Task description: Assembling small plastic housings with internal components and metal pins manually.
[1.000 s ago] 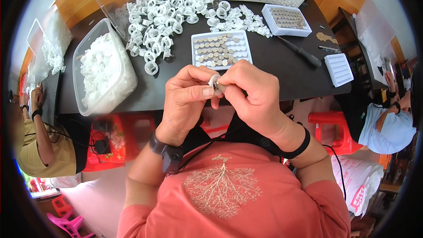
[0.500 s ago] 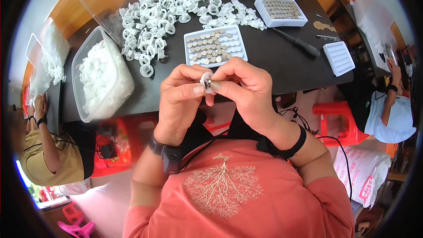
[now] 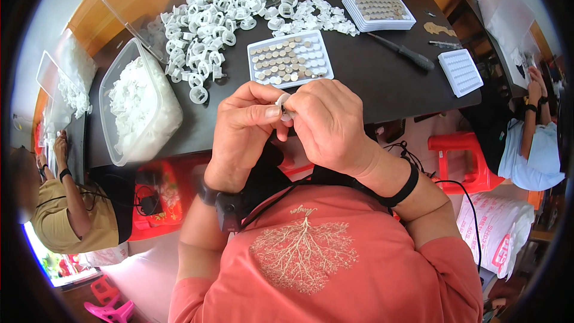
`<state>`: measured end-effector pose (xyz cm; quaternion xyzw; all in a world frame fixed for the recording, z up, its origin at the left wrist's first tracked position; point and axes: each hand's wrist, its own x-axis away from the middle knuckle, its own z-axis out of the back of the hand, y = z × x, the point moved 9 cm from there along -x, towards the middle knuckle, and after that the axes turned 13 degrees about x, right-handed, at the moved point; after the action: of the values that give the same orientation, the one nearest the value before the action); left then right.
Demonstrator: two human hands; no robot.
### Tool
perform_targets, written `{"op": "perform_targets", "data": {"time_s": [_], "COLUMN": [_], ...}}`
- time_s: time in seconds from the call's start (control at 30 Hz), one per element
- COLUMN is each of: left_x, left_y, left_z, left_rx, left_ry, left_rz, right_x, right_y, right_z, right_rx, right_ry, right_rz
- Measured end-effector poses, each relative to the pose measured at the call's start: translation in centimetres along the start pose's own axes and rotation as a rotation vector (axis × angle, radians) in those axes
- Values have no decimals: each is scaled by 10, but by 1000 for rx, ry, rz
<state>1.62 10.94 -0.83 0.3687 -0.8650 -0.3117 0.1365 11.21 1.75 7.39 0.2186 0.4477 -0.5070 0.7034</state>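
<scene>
Short of the tray (image 3: 324,61), right of the tub (image 3: 160,125), clamped a ring (image 3: 281,100) in left fingers (image 3: 262,113); touched it with right fingers (image 3: 304,105), in hidden grip.

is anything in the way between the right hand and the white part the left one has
Nothing visible: the right hand is right up at the white part, while the left hand pinches it from the other side. The tray lies beyond both hands, not between. Anything tucked under the right fingertips is hidden.
</scene>
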Motion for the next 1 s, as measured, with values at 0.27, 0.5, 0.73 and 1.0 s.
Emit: {"op": "perform_targets", "data": {"time_s": [0.27, 0.5, 0.73, 1.0], "left_x": [-1, -2, -4, -4], "left_y": [-1, -1, -3, -5], "left_z": [0, -1, -4, -6], "left_rx": [-15, 53, 68, 30], "left_ry": [8, -69, -76, -61], "left_rz": [18, -17, -2, -15], "right_x": [13, 20, 19, 20], "right_y": [14, 24, 26, 32], "right_z": [-3, -8, -4, -6], "right_rx": [-221, -564, -489, -497], "right_ry": [-31, -66, -27, -57], "right_rz": [-199, -477, -421, -390]}}
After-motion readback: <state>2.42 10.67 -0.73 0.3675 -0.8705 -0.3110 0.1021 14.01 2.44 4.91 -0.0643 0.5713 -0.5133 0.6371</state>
